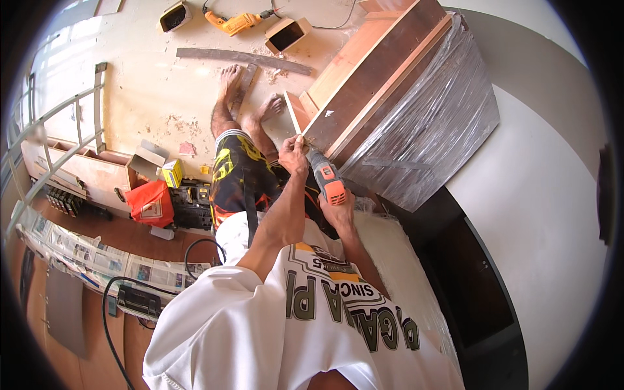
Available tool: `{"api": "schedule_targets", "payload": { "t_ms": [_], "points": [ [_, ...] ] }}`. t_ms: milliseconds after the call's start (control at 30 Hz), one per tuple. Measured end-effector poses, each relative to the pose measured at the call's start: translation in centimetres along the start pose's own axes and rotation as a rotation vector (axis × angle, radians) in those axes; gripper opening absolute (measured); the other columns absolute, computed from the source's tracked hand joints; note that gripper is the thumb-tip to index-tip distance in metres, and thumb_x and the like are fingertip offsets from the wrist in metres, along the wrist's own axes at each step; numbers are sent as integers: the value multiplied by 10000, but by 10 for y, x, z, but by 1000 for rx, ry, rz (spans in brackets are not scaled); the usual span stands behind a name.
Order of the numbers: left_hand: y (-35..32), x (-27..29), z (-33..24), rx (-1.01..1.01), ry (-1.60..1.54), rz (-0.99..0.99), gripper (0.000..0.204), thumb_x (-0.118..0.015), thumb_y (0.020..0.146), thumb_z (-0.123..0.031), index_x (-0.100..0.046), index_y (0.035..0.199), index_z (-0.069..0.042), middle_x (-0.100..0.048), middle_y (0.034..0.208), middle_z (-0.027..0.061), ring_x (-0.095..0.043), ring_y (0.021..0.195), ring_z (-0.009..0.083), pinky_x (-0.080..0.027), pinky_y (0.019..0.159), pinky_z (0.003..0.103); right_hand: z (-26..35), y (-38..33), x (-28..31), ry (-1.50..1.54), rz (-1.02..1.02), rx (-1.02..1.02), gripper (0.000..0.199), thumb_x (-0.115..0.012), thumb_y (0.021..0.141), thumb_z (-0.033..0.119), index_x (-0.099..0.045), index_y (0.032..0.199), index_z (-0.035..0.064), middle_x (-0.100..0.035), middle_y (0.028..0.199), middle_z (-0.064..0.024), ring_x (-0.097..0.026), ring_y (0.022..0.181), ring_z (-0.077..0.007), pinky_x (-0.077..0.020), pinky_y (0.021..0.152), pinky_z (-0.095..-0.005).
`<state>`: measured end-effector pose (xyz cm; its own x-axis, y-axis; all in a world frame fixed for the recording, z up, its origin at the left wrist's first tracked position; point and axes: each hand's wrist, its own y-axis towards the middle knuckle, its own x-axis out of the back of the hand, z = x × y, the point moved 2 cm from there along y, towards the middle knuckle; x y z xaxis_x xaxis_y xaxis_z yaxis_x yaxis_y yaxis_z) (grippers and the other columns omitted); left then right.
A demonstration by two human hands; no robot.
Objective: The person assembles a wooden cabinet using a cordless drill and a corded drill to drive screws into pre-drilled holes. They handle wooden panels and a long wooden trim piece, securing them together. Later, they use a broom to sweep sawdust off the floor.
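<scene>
My right hand (338, 211) is wrapped round the rear of an orange and grey power drill (329, 184). The drill's front end points up at the lower corner of a reddish-brown wooden cabinet (351, 107). Just left of that front end, my left hand (294, 156) is closed with its fingertips on the end of a narrow wooden board (296, 114) that joins the cabinet. The drill's tip is too small to make out, and so is anything else between the left fingers.
Clear plastic film (429, 110) wraps the cabinet's right side. A yellow drill (234, 24) with a cord, small open boxes (287, 34) and a grey wood strip (244, 57) lie on the floor ahead. At left are a red bag (151, 203), a yellow box (172, 173) and metal rails (55, 110).
</scene>
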<state>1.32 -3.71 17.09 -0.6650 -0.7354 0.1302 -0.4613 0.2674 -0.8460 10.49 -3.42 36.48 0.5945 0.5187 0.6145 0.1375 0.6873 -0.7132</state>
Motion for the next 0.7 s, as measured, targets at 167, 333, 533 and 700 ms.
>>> {"api": "schedule_targets", "payload": {
  "t_ms": [167,333,533,700],
  "points": [
    [6,6,13,8,-33,-6,191,-723,945,-117,-718,1045,46,-725,841,91,-664,680,128,-574,629,264,-4,-1,-4,16,-4,-26,219,-698,783,174,-664,868,-25,-697,811,-235,-687,834,-444,-552,759,-470],
    [2,4,8,4,-37,-12,186,-726,942,-110,-719,1041,47,-723,843,91,-648,655,119,-565,615,259,-1,-1,-5,-25,9,-35,239,-685,791,190,-663,878,-32,-696,824,-245,-685,832,-449,-545,783,-476],
    [0,0,4,10,-19,-32,173,-720,942,-96,-720,1036,49,-720,847,92,-644,655,115,-559,609,256,3,2,0,-30,24,-37,240,-685,787,185,-660,879,-35,-692,819,-243,-684,844,-446,-543,784,-473],
    [-1,-2,7,-7,10,-23,171,-719,941,-103,-725,1031,42,-721,818,83,-645,658,114,-553,619,251,-8,1,-5,-18,12,-69,248,-677,791,172,-646,926,-34,-685,844,-250,-670,858,-461,-535,788,-495]
  ]
}}
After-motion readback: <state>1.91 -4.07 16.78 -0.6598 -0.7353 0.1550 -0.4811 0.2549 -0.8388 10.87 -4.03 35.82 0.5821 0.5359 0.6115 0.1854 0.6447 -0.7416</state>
